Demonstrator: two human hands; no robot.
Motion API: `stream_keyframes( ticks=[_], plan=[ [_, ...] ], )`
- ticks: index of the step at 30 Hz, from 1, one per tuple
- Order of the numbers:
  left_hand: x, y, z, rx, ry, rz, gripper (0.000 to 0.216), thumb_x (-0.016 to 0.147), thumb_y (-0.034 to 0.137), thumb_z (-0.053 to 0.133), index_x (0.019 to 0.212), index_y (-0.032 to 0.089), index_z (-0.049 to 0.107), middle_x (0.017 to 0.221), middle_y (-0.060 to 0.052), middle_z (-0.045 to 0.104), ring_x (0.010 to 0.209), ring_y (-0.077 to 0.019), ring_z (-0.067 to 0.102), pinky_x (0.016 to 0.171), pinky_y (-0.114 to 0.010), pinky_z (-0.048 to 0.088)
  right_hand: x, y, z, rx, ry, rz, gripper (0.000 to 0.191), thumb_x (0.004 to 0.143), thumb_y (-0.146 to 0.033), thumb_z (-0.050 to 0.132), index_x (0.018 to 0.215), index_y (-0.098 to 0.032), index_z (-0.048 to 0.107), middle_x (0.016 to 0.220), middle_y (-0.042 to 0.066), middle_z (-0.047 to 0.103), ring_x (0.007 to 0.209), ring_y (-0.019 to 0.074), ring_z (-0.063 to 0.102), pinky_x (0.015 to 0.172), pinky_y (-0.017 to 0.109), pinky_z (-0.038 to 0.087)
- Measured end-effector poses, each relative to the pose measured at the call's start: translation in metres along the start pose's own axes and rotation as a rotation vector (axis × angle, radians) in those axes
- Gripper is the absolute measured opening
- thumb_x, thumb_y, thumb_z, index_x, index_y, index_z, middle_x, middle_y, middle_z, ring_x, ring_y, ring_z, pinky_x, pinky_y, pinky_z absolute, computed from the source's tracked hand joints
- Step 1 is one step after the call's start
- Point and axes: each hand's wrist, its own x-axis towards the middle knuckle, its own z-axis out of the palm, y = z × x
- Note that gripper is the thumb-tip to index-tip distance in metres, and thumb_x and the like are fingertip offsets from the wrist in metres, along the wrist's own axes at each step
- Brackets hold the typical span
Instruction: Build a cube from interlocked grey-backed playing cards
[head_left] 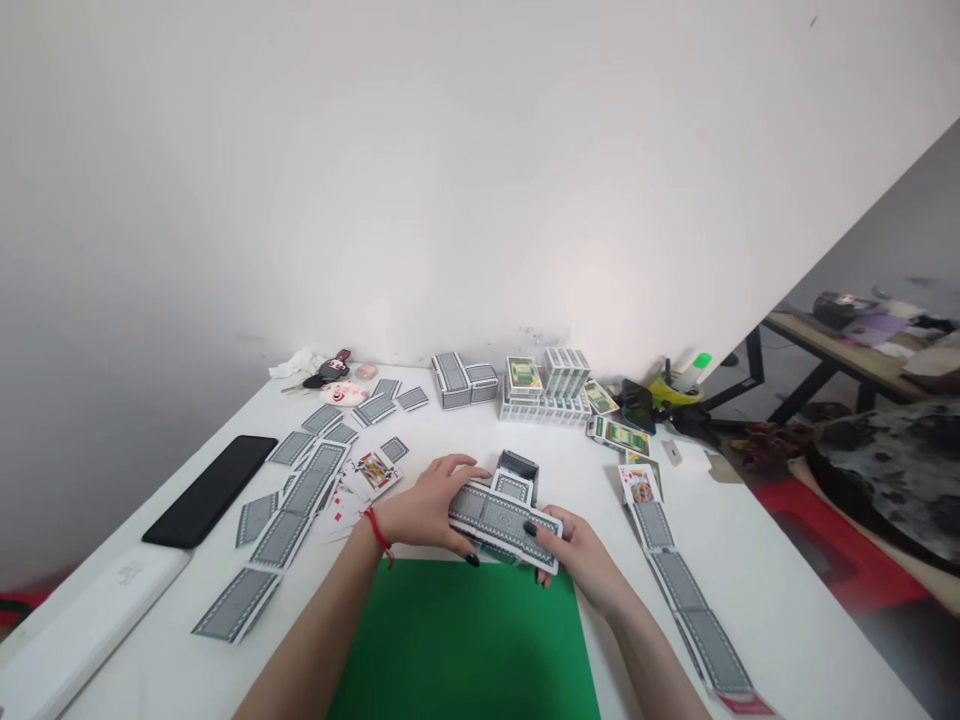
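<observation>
A long bundle of grey-backed playing cards (pixel 499 522) spans the space between my hands, just beyond the green mat (pixel 465 645). My left hand (pixel 433 500), with a red cord on its wrist, grips the bundle's left end, fingers over the far side and thumb along the near side. At the right end, my right hand (pixel 574 560) holds it with the thumb on top and fingers beneath. Behind the bundle stands a dark patterned block of cards (pixel 519 465); whether the two touch is unclear. Something green shows partly under the bundle.
Face-down cards (pixel 281 540) and a few face-up cards (pixel 375 472) spread on the left beside a black phone (pixel 210 490) and a white box (pixel 90 630). Card boxes (pixel 544 405) stack at the back, near card blocks (pixel 454 380). A card row (pixel 686 590) lies right.
</observation>
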Motion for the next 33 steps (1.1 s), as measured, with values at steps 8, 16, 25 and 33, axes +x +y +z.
stream_keyframes(
  ticks=[8,16,25,33],
  plan=[
    [0.006,0.026,-0.004,0.047,0.183,0.085,0.059,0.058,0.048,0.075,0.105,0.02,0.054,0.122,-0.011,0.051,0.124,-0.0294,0.037,0.109,-0.052,0.015,0.004,-0.012,0.004,0.273,0.065,-0.038,0.036,0.072,-0.051,0.066,0.074,-0.018,0.051,0.047,-0.009,0.043,0.034,0.003,0.034,0.032,0.014,0.024],
    [0.001,0.022,-0.011,-0.121,0.246,0.061,0.053,0.071,0.04,0.067,0.116,0.019,0.049,0.113,-0.009,0.055,0.104,-0.0227,0.052,0.092,-0.037,0.043,0.007,-0.039,0.009,0.48,-0.137,-0.105,0.028,0.071,-0.035,0.072,0.085,-0.014,0.061,0.072,0.002,0.062,0.059,0.0095,0.056,0.054,0.021,0.049],
    [-0.004,0.041,-0.015,0.155,0.351,0.009,0.086,0.073,0.059,0.058,0.142,0.021,0.022,0.128,-0.013,0.047,0.119,-0.0302,0.042,0.106,-0.053,0.024,0.022,-0.055,0.022,0.449,-0.165,-0.089,0.027,0.066,-0.031,0.076,0.082,-0.014,0.062,0.066,0.0,0.061,0.053,0.0091,0.055,0.053,0.021,0.048],
    [-0.008,0.043,-0.018,0.274,0.448,0.113,0.052,0.086,0.031,0.051,0.135,0.027,0.037,0.151,-0.008,0.012,0.131,-0.0293,0.031,0.104,-0.044,0.037,0.024,-0.082,0.033,0.512,-0.24,-0.09,0.025,0.066,-0.03,0.076,0.08,-0.015,0.062,0.07,0.0,0.063,0.061,0.0105,0.057,0.063,0.022,0.044]
  ],
)
